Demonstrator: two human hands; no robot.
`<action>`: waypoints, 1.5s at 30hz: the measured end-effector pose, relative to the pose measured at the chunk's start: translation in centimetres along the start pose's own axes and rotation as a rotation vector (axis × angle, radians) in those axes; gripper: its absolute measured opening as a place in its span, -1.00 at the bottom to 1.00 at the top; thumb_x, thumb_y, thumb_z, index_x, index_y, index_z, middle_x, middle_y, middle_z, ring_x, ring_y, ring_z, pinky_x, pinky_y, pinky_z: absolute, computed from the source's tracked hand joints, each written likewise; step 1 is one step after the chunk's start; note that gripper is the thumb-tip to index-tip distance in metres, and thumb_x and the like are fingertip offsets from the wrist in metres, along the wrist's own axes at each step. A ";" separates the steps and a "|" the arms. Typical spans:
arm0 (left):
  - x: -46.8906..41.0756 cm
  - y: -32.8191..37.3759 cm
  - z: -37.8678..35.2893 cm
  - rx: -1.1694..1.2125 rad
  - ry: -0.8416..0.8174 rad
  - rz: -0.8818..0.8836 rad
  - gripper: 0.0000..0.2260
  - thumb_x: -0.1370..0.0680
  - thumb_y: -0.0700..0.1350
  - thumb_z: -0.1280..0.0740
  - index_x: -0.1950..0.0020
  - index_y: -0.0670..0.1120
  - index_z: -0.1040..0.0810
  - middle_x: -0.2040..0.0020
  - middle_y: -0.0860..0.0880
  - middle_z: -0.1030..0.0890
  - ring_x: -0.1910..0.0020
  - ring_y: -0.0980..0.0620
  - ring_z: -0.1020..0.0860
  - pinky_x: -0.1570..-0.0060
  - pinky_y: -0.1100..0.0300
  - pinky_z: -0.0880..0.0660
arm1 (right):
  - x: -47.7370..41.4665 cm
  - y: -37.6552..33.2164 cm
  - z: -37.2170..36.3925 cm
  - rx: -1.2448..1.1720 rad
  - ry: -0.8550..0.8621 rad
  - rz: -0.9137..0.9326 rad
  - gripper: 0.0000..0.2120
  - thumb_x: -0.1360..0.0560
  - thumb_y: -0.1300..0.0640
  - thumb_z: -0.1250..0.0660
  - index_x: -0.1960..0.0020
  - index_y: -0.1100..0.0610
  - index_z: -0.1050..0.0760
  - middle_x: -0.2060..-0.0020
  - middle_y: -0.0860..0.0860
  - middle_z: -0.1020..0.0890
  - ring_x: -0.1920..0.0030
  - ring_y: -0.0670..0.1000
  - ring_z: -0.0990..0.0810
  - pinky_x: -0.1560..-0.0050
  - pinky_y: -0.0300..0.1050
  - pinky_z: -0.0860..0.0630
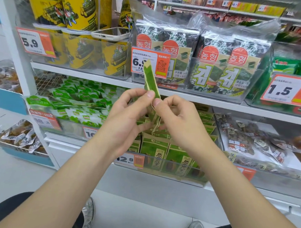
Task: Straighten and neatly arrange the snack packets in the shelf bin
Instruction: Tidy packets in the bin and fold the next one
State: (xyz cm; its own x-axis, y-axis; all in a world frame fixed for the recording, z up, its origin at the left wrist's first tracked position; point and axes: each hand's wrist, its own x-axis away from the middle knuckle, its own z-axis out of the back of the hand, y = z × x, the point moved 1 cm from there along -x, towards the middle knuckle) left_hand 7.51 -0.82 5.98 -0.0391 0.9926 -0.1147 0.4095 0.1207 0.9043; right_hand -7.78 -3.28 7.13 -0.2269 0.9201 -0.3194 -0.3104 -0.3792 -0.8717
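Note:
A green and tan snack packet (151,82) stands edge-on in front of the shelves, held up between both hands. My left hand (128,116) pinches it from the left with thumb and curled fingers. My right hand (177,120) pinches it from the right. Below the hands, a clear shelf bin (177,175) holds several matching green and tan packets (154,149) standing upright in rows. The lower end of the held packet is hidden behind my fingers.
Left of the bin lie green and white packets (80,99); to the right sits a bin of dark wrapped snacks (250,141). The shelf above carries seaweed packs (212,64), yellow cans (76,44) with a phone (110,34) on top, and price tags (149,61).

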 end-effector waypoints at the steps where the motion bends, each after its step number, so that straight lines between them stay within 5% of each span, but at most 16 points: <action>1: 0.2 -0.1 0.1 -0.027 0.000 0.003 -0.71 -0.56 -0.05 -0.48 -0.21 -0.03 -0.49 -0.05 -0.04 -0.69 -0.03 -0.01 -0.64 0.06 0.00 -0.61 | 0.1 0.1 0.0 0.104 -0.015 0.042 -0.66 -0.66 -0.15 -0.34 0.12 0.09 -0.54 0.35 -0.04 -0.67 0.30 0.04 -0.64 0.18 0.10 -0.61; 4: 0.5 -0.3 0.3 -0.078 0.018 0.017 -0.53 -0.49 -0.12 -0.54 -0.34 -0.10 -0.47 -0.10 -0.10 -0.71 0.02 -0.04 -0.68 0.05 -0.04 -0.66 | 0.4 0.5 -0.1 0.337 -0.028 0.192 -0.71 -0.71 -0.08 -0.25 0.13 0.00 -0.54 0.40 -0.05 -0.63 0.36 0.01 -0.56 0.20 -0.09 -0.35; 9: 0.8 0.1 1.0 -0.148 0.012 0.051 -0.45 -0.46 -0.08 -0.61 -0.39 -0.06 -0.48 -0.21 -0.15 -0.71 -0.11 -0.17 -0.70 -0.28 -0.37 -0.55 | -0.2 1.1 0.0 0.155 0.029 0.199 -0.72 -0.68 -0.04 -0.36 0.17 0.03 -0.62 0.45 -0.15 -0.56 0.41 -0.13 -0.44 0.32 -0.13 -0.36; 17: 1.2 0.8 1.6 -0.194 -0.007 0.060 -0.53 -0.45 -0.08 -0.53 -0.34 -0.07 -0.55 -0.18 -0.24 -0.72 -0.21 -0.42 -0.65 -0.16 -0.40 -0.61 | -0.5 1.6 0.3 0.062 -0.037 0.113 -0.63 -0.66 -0.13 -0.30 0.19 0.07 -0.63 0.46 -0.09 -0.52 0.42 -0.05 -0.42 0.31 -0.03 -0.36; 20: 1.3 0.6 1.9 -0.209 -0.006 0.051 -0.48 -0.44 -0.07 -0.55 -0.39 -0.02 -0.53 -0.22 -0.22 -0.70 -0.19 -0.35 -0.68 -0.17 -0.39 -0.61 | -0.6 1.6 0.3 0.015 -0.095 0.116 -0.61 -0.64 -0.16 -0.28 0.13 0.12 -0.64 0.36 0.13 -0.61 0.36 0.04 -0.48 0.29 0.17 -0.47; 23: 1.3 0.5 2.0 -0.147 -0.003 0.038 -0.37 -0.50 -0.09 -0.49 -0.55 0.05 -0.40 -0.25 -0.15 -0.70 -0.13 -0.15 -0.73 -0.10 -0.18 -0.67 | -0.5 1.5 0.4 -0.021 -0.163 0.140 -0.65 -0.64 -0.11 -0.30 0.12 0.13 -0.64 0.22 0.28 -0.65 0.28 0.23 -0.57 0.11 0.34 -0.59; 27: 0.7 0.2 2.3 -0.104 0.093 0.024 -0.48 -0.70 -0.20 -0.30 -0.64 0.04 -0.25 -0.13 -0.10 -0.75 0.00 -0.02 -0.73 0.05 -0.10 -0.70 | -0.2 1.2 0.5 0.030 -0.312 0.035 -0.64 -0.70 -0.08 -0.33 0.07 0.16 -0.71 0.20 0.19 -0.73 0.17 0.20 -0.71 0.00 0.30 -0.67; 30: 0.4 0.1 2.8 -0.193 0.184 -0.011 -0.59 -0.71 -0.29 -0.29 -0.55 -0.05 -0.39 -0.21 -0.12 -0.73 -0.15 -0.11 -0.71 -0.24 -0.28 -0.61 | 0.2 0.9 0.5 -0.051 -0.350 -0.128 -0.65 -0.62 -0.17 -0.41 0.00 0.12 -0.71 0.19 0.13 -0.76 0.15 0.22 -0.77 0.04 0.18 -0.74; 32: 0.4 0.1 2.8 -0.248 0.194 -0.017 -0.75 -0.73 -0.24 -0.27 -0.41 -0.13 -0.54 -0.21 -0.15 -0.72 -0.22 -0.16 -0.69 -0.31 -0.25 -0.58 | 0.3 0.9 0.4 -0.043 -0.357 -0.170 -0.76 -0.58 -0.05 -0.50 -0.04 0.14 -0.67 0.23 0.12 -0.77 0.18 0.16 -0.79 0.05 0.16 -0.74; 36: 0.6 0.4 2.6 -0.219 0.257 0.007 -0.69 -0.79 -0.06 -0.14 -0.22 -0.14 -0.66 -0.07 -0.13 -0.77 0.01 -0.06 -0.73 0.01 -0.02 -0.70 | 0.2 1.5 0.5 0.060 -0.393 -0.218 -0.70 -0.61 0.09 -0.48 0.12 0.33 -0.59 0.28 0.16 -0.76 0.18 0.11 -0.80 0.02 0.18 -0.74; 39: 0.7 0.7 2.7 -0.200 0.275 0.021 -0.72 -0.78 -0.04 -0.19 -0.12 -0.09 -0.68 0.02 -0.08 -0.77 0.16 0.03 -0.72 0.23 0.11 -0.66 | 0.3 1.5 0.7 -0.018 -0.440 -0.267 -0.68 -0.61 -0.01 -0.47 0.00 0.28 -0.68 0.17 0.15 -0.78 0.09 0.12 -0.80 -0.07 0.09 -0.73; 42: 0.7 0.7 2.7 -0.208 0.234 0.030 -0.74 -0.76 -0.04 -0.23 -0.19 -0.12 -0.69 -0.05 -0.10 -0.77 0.09 0.01 -0.72 0.12 0.05 -0.68 | 0.2 1.0 0.4 -0.252 -0.303 -0.261 -0.70 -0.67 -0.03 -0.36 -0.22 0.16 -0.69 0.03 0.11 -0.79 0.03 0.15 -0.80 -0.05 0.04 -0.74; 45: 1.0 0.6 2.2 -0.131 0.146 0.077 -0.68 -0.72 0.04 -0.28 -0.31 -0.12 -0.67 -0.19 -0.13 -0.74 -0.08 -0.12 -0.68 -0.17 -0.19 -0.61 | 0.0 1.3 -0.1 -0.397 -0.106 -0.259 -0.71 -0.71 0.04 -0.30 -0.16 0.19 -0.72 0.02 0.13 -0.79 -0.01 0.19 -0.79 -0.02 0.10 -0.74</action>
State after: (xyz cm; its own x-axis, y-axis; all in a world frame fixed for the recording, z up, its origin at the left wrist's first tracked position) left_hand 9.70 0.22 5.53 -0.1478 0.9890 0.0095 0.2946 0.0349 0.9550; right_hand -8.10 -3.80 6.00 -0.2878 0.9563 -0.0514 0.0022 -0.0531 -0.9986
